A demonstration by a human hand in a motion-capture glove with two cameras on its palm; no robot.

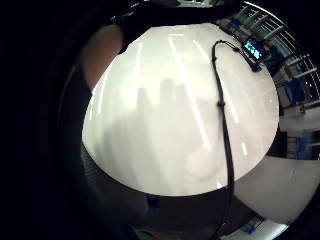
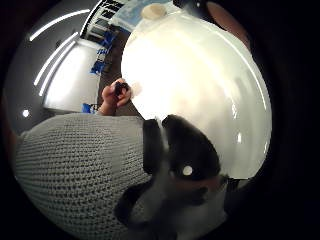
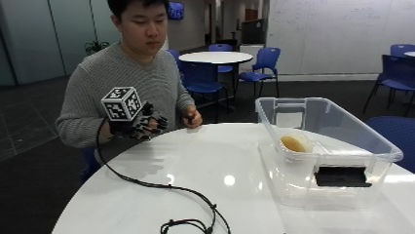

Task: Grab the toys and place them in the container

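White round table [image 3: 214, 180] in a meeting room; clear container [image 3: 324, 146] holds one yellowish toy [image 3: 295, 143]. Gloved right hand [image 3: 139, 124] hovers off the table's edge, fingers relaxed, holding nothing, probably between picks.

Three cameras cover one round white table [image 3: 214, 175].

The outside view looks across the table toward the seated person, with the clear container [image 3: 324, 146] near its lens. Both palm views look down from the raised gloved right hand [image 3: 139, 124] onto the tabletop; the thumb-side one also takes in the person's grey sweater [image 2: 75, 165].
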